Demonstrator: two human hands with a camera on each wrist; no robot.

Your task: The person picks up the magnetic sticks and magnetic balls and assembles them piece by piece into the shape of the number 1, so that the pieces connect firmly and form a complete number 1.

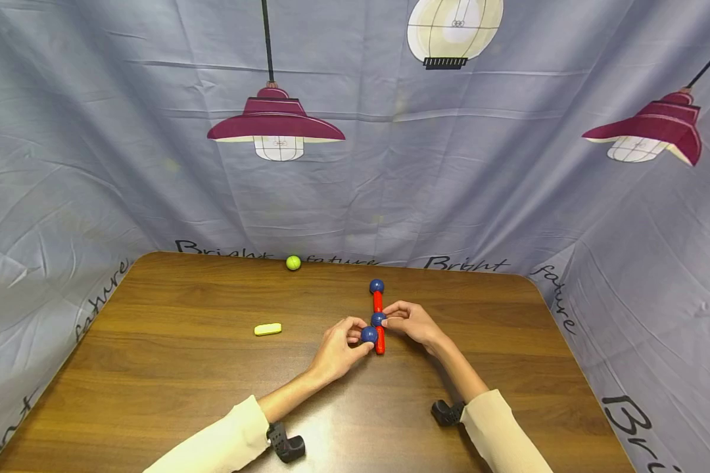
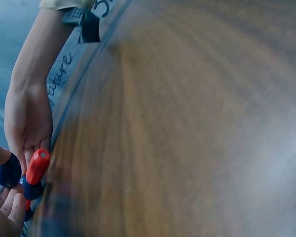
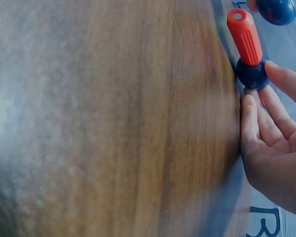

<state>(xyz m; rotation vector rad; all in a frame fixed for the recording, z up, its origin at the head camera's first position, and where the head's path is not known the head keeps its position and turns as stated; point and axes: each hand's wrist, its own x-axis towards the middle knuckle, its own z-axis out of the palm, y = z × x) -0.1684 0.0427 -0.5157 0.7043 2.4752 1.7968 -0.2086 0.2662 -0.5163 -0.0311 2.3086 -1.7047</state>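
Note:
Between thumb and fingers, my left hand [image 1: 338,349] pinches a loose blue ball [image 1: 369,334]. Just right of it, my right hand [image 1: 414,324] pinches the middle blue ball [image 1: 378,319] of a joined row. From that ball a red rod [image 1: 378,301] runs away to a far blue ball [image 1: 377,286]. A second red rod [image 1: 380,341] points toward me, and its near end, with a small hole, shows in the right wrist view [image 3: 238,16]. In the head view the left hand's ball overlaps the side of this near rod.
A yellow rod [image 1: 268,329] lies on the wooden table [image 1: 201,381] to the left. At the back edge sits a yellow-green ball [image 1: 293,263]. A grey printed curtain [image 1: 355,197] surrounds the table's back and sides.

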